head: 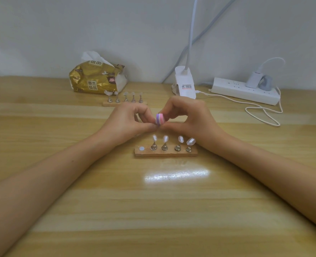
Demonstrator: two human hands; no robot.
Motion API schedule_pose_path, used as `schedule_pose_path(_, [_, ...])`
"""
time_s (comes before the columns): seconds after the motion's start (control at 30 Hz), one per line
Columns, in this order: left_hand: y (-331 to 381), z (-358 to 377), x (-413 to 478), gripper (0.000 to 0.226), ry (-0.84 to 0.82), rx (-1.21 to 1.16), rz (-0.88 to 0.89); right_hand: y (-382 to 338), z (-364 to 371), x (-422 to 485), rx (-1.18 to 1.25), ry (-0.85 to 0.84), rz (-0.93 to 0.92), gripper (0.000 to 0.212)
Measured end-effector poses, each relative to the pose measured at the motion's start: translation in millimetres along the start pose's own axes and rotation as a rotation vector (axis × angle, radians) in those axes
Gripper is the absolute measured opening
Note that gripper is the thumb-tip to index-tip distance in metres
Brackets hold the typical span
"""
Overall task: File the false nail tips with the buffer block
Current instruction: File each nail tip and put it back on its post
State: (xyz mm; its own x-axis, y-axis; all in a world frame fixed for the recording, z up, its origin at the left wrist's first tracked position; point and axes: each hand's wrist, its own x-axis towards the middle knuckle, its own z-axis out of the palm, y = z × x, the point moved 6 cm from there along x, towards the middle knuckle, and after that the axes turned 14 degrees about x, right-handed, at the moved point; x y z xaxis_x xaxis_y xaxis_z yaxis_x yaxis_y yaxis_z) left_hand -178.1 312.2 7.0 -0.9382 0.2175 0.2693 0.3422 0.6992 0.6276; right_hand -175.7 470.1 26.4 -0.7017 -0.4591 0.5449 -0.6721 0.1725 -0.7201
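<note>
Your right hand [187, 117] pinches the buffer block [160, 119]. Your left hand [129, 121] curls tight against it, likely steadying a hidden nail tip lifted off the stand [172, 154], where 1 slot is bare.

gold tissue pack [96, 78] label reading 原木纯品, white adapter [186, 84] print illegible

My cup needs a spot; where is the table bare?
Bare wood: this side of the front wooden nail-tip stand, between the forearms; left of the gold tissue pack. Crowded: back right, around the white power strip and cable.
</note>
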Motion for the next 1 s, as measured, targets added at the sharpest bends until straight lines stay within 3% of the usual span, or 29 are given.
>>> schedule_pose_path(0.63, [-2, 0, 1, 0.018, 0.008, 0.022, 0.008, 6, -5, 0, 0.071, 0.051, 0.060, 0.012])
schedule_pose_path(0.77, [-7, -12, 3, 0.011, -0.223, -0.120, -0.022, 10, -11, 0, 0.141, 0.086, 0.121, 0.016])
schedule_pose_path(0.87, [-10, -25, -6, 0.014, -0.447, -0.145, 0.042, 12, -10, 0, 0.196, 0.077, 0.157, 0.018])
schedule_pose_path(1.0, [-8, -20, -21, 0.009, -0.584, -0.133, 0.160, 9, -7, -2, 0.190, 0.031, 0.163, 0.018])
